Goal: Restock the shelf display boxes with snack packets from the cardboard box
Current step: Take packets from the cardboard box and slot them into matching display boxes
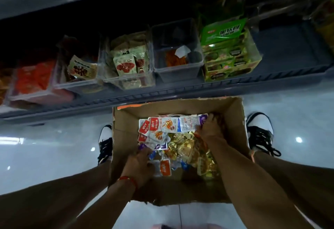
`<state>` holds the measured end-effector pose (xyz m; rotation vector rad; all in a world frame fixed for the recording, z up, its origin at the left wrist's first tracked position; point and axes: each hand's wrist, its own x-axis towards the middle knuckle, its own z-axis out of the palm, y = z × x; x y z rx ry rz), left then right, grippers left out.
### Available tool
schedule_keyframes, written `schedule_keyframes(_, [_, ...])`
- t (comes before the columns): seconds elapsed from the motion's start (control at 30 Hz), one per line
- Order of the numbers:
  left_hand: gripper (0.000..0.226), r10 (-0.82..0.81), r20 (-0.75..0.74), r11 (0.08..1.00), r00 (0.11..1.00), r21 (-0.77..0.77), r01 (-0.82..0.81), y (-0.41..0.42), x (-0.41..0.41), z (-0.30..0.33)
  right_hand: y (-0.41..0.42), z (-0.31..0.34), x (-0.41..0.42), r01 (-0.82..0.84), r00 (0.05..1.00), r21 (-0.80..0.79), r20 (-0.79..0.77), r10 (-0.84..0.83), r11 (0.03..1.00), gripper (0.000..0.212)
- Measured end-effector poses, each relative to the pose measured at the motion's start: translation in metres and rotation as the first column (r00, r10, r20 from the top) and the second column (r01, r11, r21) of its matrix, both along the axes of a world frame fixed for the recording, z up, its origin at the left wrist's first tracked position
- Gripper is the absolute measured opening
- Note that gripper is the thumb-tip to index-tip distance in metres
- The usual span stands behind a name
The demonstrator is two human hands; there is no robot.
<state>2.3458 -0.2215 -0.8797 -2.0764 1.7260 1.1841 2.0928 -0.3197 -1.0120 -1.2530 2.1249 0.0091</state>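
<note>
Dim, soft-focus, glare spots on glossy floor [54, 144]

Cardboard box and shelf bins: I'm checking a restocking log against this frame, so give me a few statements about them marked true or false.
1. Both hands are inside the open brown cardboard box. True.
2. The right hand grips a long white strip of joined snack packets. True.
3. The left hand is lifting a packet up to the shelf. False: it is down among the loose packets in the box.
4. The clear plastic bin with orange packets is packed to the rim. False: it is mostly empty.
5. The green printed display carton stands on the grey shelf right of that bin. True.
6. The cardboard box sits on the shelf. False: it is below the shelf, between the person's shoes.
</note>
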Motion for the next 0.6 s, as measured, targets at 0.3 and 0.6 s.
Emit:
schedule_keyframes(0.3, [0.036, 0.061, -0.085, 0.998, 0.994, -0.029, -0.064, -0.006, -0.015, 0.003, 0.026, 0.000, 0.006, -0.072, 0.997, 0.217, -0.009, 0.076, 0.974, 0.114])
schedule_keyframes(0.6, [0.039, 0.020, -0.082, 0.992, 0.996, -0.122, -0.030, 0.018, -0.011, 0.013, 0.063, 0.025, 0.006, -0.048, 0.999, 0.126, 0.006, 0.047, 0.991, 0.060])
